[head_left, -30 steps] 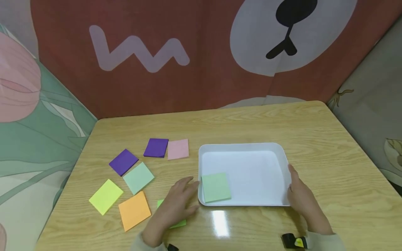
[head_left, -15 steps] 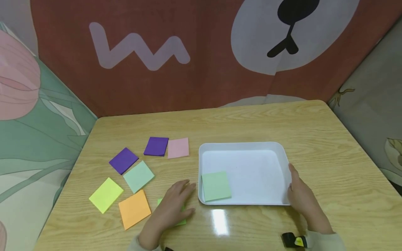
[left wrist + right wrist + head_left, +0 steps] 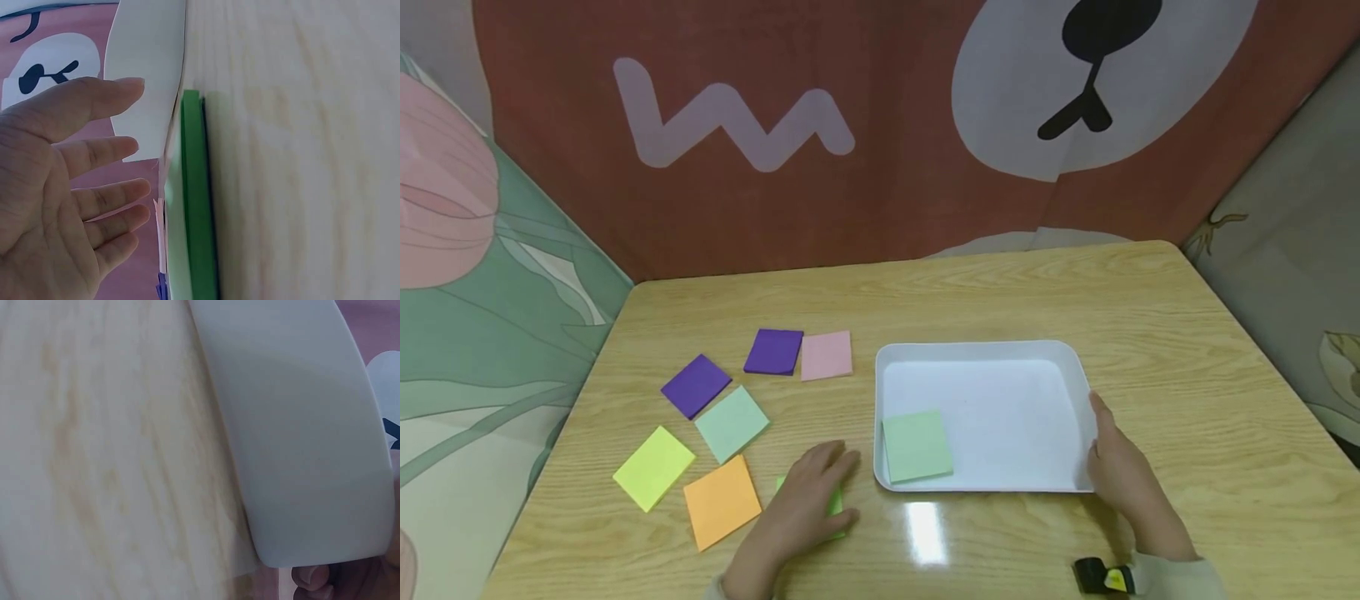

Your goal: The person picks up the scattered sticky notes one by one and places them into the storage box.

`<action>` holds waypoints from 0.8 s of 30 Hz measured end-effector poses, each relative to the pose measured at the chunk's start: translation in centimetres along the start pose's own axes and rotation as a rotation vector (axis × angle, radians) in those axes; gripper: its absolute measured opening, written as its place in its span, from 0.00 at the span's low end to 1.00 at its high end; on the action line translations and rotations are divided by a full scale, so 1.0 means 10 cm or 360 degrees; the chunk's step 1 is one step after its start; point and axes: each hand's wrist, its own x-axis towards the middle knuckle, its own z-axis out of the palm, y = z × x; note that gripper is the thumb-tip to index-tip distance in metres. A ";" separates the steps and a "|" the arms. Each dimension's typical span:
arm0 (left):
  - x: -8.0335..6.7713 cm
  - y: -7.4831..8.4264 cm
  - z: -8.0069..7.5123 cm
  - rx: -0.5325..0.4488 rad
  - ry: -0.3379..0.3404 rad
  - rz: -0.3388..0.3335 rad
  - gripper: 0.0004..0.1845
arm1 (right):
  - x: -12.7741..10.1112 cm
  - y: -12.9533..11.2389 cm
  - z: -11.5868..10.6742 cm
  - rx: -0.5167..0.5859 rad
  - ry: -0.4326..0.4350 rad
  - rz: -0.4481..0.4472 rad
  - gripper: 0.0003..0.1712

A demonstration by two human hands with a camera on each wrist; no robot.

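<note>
Bright-green square paper pad (image 3: pixel 197 200) on a wood-grain table (image 3: pixel 1195 400), partly hidden beneath the left hand (image 3: pixel 808 500); we see that hand's fingers loosely extended and apart from the pad; the right hand (image 3: pixel 1123 479) touches the right end of a shallow white rectangular tray (image 3: pixel 1007 417), though we cannot tell whether it grips; in the tray's near left corner we note a pale-green square paper pad (image 3: pixel 917 447); left of the left hand lies an orange square paper pad (image 3: pixel 722 502), with a yellow square paper pad (image 3: pixel 654 468) beyond.

white tray (image 3: pixel 1007 417), bright green notepad (image 3: pixel 197 200), wood-grained yellowish table (image 3: pixel 985 300)
</note>
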 end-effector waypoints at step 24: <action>-0.14 -0.06 -0.02 0.0020 -0.0109 -0.0058 0.33 | 0.00 0.00 0.02 -0.0001 0.0017 0.0013 0.31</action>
